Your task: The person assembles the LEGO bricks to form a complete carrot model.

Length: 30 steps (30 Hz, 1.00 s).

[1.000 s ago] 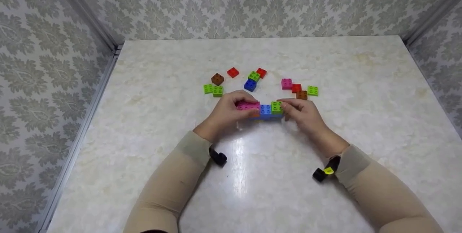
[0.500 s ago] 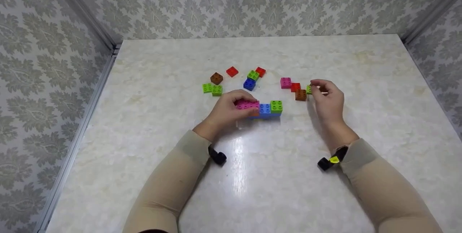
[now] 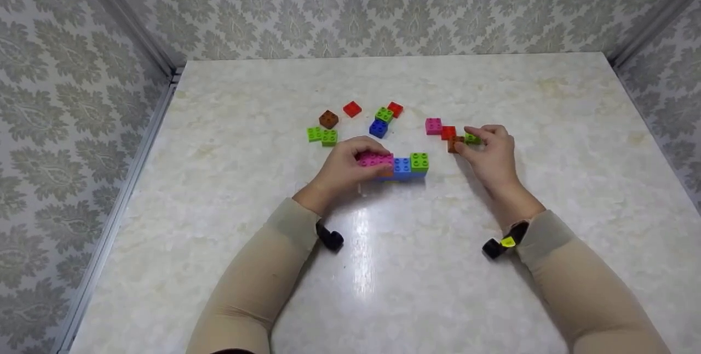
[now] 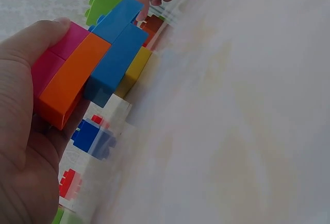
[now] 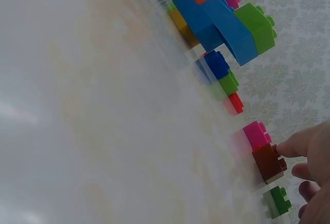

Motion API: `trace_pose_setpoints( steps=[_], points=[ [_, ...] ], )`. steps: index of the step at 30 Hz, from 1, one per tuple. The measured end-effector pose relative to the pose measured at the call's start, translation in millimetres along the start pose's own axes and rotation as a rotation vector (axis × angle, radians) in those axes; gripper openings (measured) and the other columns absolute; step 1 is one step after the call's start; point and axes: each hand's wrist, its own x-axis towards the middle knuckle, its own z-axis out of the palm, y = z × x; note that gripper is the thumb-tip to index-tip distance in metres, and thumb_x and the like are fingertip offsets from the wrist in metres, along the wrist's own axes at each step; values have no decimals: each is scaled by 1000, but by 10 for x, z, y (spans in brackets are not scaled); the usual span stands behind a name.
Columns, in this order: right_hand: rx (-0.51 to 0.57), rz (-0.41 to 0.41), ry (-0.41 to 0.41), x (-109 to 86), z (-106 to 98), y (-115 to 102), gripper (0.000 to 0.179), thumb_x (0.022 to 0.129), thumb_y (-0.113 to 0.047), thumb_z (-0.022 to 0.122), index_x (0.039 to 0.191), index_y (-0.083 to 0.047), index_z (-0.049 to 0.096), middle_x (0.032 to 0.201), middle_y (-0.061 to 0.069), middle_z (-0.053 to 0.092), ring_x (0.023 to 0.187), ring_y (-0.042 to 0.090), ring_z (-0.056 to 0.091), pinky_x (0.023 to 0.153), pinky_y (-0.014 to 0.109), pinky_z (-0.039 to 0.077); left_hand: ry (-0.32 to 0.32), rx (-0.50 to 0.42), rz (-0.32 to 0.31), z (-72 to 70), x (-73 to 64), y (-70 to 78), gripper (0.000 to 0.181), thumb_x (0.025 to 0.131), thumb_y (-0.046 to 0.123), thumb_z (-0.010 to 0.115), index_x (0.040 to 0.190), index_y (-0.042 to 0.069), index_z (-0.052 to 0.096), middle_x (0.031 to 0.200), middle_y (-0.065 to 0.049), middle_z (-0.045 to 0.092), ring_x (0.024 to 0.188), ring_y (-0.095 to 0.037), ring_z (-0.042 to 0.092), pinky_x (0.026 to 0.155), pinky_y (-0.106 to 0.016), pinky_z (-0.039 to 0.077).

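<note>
My left hand [image 3: 342, 165] grips one end of a joined stack of toy building bricks, thumb over the pink bricks [image 4: 69, 39]. Beside the pink sits an orange brick [image 4: 75, 80], then blue bricks [image 4: 116, 54], a yellow brick [image 4: 135, 72] at the bottom and a green brick [image 3: 419, 161] on top of the far right end. My right hand [image 3: 493, 156] is over the right-hand group of loose bricks, thumb and index finger apart. Its thumb is at a brown brick [image 5: 267, 162]; whether it presses on it I cannot tell. A green brick [image 5: 281, 201] lies partly under its fingers.
Near the right hand lie a pink brick [image 3: 434, 126] and a red brick [image 3: 448, 132]. Farther left are a blue brick [image 3: 378, 128], a brown brick [image 3: 328, 119], a red brick [image 3: 352, 108] and several green ones. Patterned walls [image 3: 356, 9] border the pale table [image 3: 246, 102].
My right hand has left the stack's green end, gone right to the loose green brick, then shifted slightly left to the brown brick. The left hand has kept its grip in place.
</note>
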Motion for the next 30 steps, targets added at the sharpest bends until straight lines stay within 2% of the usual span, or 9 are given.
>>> trace_pose_setpoints(
  steps=[6, 13, 18, 25, 28, 30],
  points=[
    [-53, 4, -33, -1, -4, 7, 52, 106, -24, 80, 151, 0, 70, 151, 25, 49, 142, 39, 37, 117, 50, 37, 4, 11, -22, 5, 5, -1, 24, 99, 24, 91, 121, 16, 86, 126, -2, 80, 122, -18, 70, 110, -30, 55],
    [-88, -4, -60, -3, -17, 24, 53, 103, -22, 80, 150, 1, 70, 158, 26, 48, 147, 43, 36, 119, 53, 40, 4, 6, -6, 12, 17, -18, 25, 98, 23, 92, 120, 15, 87, 125, -4, 81, 120, -20, 69, 107, -30, 55],
    [-117, 1, -65, -16, -14, 4, 50, 102, -20, 81, 147, -1, 73, 157, 23, 50, 149, 44, 39, 123, 57, 40, 6, 7, -14, 7, 11, -12, 25, 97, 25, 92, 120, 16, 87, 124, -2, 81, 121, -19, 70, 109, -30, 55],
    [-60, -53, -43, -29, -1, 9, 40, 101, -23, 85, 133, 0, 76, 149, 22, 55, 142, 40, 52, 123, 55, 45, 4, 9, -23, 6, 11, -20, 24, 98, 22, 92, 121, 16, 86, 126, -2, 80, 122, -18, 69, 110, -32, 55],
    [-24, -77, -35, -39, 5, 4, 40, 102, -25, 85, 133, -2, 74, 146, 19, 59, 135, 35, 58, 119, 50, 49, 2, 1, -27, 1, 10, -20, 25, 98, 20, 91, 121, 16, 86, 127, -3, 80, 123, -19, 69, 111, -32, 55],
    [4, -74, -34, -44, 8, -5, 41, 103, -27, 84, 135, -4, 72, 142, 16, 64, 127, 31, 60, 112, 43, 50, 2, 1, -30, -3, 11, -17, 25, 98, 21, 92, 122, 16, 86, 128, -2, 80, 123, -18, 69, 111, -32, 55]
  ],
)
